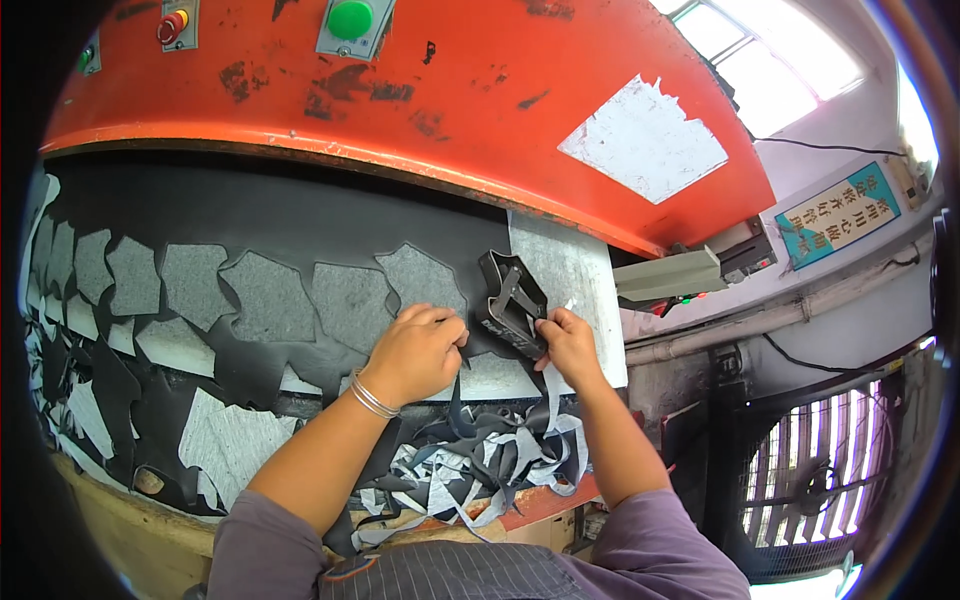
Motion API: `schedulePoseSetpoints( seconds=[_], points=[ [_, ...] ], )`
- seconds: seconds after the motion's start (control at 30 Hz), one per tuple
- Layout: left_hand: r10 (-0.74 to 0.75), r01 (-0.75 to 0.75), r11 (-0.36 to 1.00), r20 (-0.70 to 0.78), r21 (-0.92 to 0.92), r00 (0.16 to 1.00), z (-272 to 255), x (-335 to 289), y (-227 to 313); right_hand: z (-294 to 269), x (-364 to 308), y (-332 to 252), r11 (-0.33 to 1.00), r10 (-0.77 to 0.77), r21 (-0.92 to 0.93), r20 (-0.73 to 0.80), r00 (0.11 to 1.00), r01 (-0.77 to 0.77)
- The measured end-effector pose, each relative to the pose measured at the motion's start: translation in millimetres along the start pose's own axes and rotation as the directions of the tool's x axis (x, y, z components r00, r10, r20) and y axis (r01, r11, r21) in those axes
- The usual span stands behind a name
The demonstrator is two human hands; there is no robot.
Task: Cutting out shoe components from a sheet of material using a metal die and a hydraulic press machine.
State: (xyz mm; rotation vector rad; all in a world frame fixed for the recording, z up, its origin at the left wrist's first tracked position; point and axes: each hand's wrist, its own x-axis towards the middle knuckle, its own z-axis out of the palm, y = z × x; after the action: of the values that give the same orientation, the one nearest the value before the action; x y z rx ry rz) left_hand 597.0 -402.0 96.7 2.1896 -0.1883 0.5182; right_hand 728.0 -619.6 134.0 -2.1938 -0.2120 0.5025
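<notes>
Over the black sheet (290, 200), my left hand (415, 352) is closed, fingertips curled under at the edge of the cut grey pieces. A narrow dark strip (459, 408) hangs just below it; whether the fingers pinch that strip is hidden. My right hand (570, 348) grips the right side of a black metal cutting die (512, 300), which is tilted and has cross braces inside. From beneath that hand a pale scrap strip (553, 398) hangs toward the offcuts. Directly left of the die lies a grey cut piece (420, 275), one of several in a row.
An orange machine body (470, 110) with a green button (350, 19) and a red knob (172, 26) overhangs the far side. Tangled offcuts (490, 465) lie along the near edge, larger scraps (225, 445) at left. A caged fan (820, 480) stands at right.
</notes>
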Motion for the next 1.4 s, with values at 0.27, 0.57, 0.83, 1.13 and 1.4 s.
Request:
schedulePoseSetpoints(
  seconds=[0.27,0.57,0.83,1.13,1.4],
  points=[
    [-0.008,0.009,1.0,-0.015,0.03,1.0,-2.0,7.4,-0.3,13.5,0.8,-4.1,0.998,-0.063,-0.003,-0.121,0.991,0.063],
    [-0.068,0.07,0.997,0.097,-0.016,0.993,-8.8,7.2,3.5,-0.2,-10.4,28.2,0.885,-0.429,-0.233,-0.069,0.901,0.404],
    [-0.089,0.097,0.995,0.254,-0.021,0.963,-22.7,11.7,4.1,7.7,-23.5,48.0,0.899,-0.417,-0.196,-0.108,0.902,0.392],
    [-0.083,0.101,0.994,0.279,-0.049,0.957,-30.4,14.6,9.9,9.4,-29.2,32.4,0.851,-0.451,-0.348,-0.1,0.887,0.394],
    [-0.104,0.118,0.992,0.252,-0.04,0.962,-32.4,15.2,12.9,9.9,-32.3,27.0,0.869,-0.432,-0.314,-0.104,0.896,0.383]
  ],
)
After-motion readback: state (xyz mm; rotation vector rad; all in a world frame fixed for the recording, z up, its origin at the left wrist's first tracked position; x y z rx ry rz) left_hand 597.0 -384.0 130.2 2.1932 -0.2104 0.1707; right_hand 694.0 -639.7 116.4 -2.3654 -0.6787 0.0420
